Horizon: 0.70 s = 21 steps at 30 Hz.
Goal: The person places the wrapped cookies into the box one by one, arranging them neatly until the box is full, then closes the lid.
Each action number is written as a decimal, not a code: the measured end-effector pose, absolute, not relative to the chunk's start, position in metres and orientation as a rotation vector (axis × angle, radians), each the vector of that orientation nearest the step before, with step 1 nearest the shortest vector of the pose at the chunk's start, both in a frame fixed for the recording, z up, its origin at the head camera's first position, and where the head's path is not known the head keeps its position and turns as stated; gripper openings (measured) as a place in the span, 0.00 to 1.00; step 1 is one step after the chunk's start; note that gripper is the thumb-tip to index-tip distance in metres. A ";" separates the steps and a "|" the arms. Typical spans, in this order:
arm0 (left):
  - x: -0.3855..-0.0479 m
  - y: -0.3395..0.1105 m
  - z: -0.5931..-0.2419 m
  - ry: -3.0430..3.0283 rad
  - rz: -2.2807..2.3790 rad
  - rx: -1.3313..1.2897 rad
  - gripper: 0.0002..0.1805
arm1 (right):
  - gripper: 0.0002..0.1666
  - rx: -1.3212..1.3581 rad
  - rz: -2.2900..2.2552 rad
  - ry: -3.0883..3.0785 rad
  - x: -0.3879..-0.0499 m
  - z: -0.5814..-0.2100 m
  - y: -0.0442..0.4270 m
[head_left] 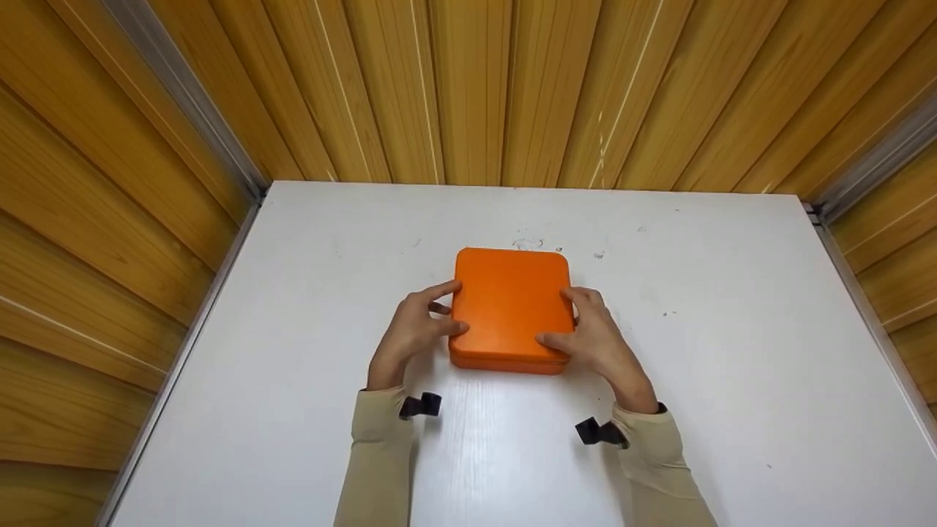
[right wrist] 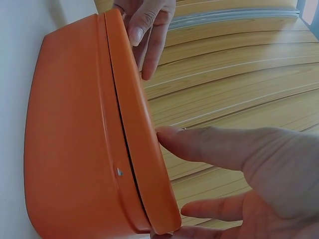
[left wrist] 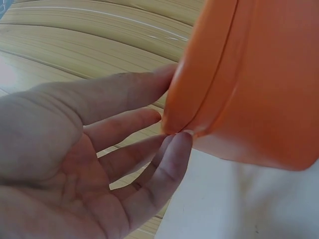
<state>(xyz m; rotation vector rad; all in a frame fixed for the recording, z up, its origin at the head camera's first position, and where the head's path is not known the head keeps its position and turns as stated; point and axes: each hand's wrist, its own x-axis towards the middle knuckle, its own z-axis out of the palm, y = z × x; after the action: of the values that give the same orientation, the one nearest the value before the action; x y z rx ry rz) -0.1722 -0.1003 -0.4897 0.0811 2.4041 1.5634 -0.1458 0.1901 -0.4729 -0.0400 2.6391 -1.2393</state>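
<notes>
A square orange box (head_left: 510, 364) with rounded corners stands on the white table. Its lid (head_left: 512, 300) lies on top, and a thin dark seam runs between the two in the right wrist view. My left hand (head_left: 411, 327) grips the lid at its left edge, thumb on the top face, fingertips at the rim by the seam. On the opposite edge my right hand (head_left: 596, 337) holds the lid the same way, its thumb near the front right corner. The box's inside is hidden. A small pale chip shows on the box's side in the right wrist view.
The white table (head_left: 293, 351) has some dark scuffs (head_left: 528, 243) behind the box. Wood-look panels (head_left: 468, 88) wall it in at the back and both sides, with metal strips at the corners. A black wrist mount (head_left: 421, 405) sits at each sleeve cuff.
</notes>
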 end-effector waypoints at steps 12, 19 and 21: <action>-0.173 -0.104 -0.493 2.371 1.599 0.133 0.39 | 0.55 -0.024 -1.208 2.642 -0.145 -0.471 0.187; -0.175 -0.110 -0.498 2.333 1.631 0.131 0.39 | 0.55 -0.017 -1.209 2.644 -0.144 -0.470 0.185; -0.175 -0.110 -0.499 2.330 1.634 0.132 0.39 | 0.55 -0.025 -1.203 2.651 -0.144 -0.470 0.185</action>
<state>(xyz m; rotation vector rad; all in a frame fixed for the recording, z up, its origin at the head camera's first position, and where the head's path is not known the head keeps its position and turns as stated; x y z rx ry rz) -0.1750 -0.1104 -0.4990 0.1324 2.3302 1.6344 -0.1435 0.1846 -0.4700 -0.0252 2.6506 -1.2030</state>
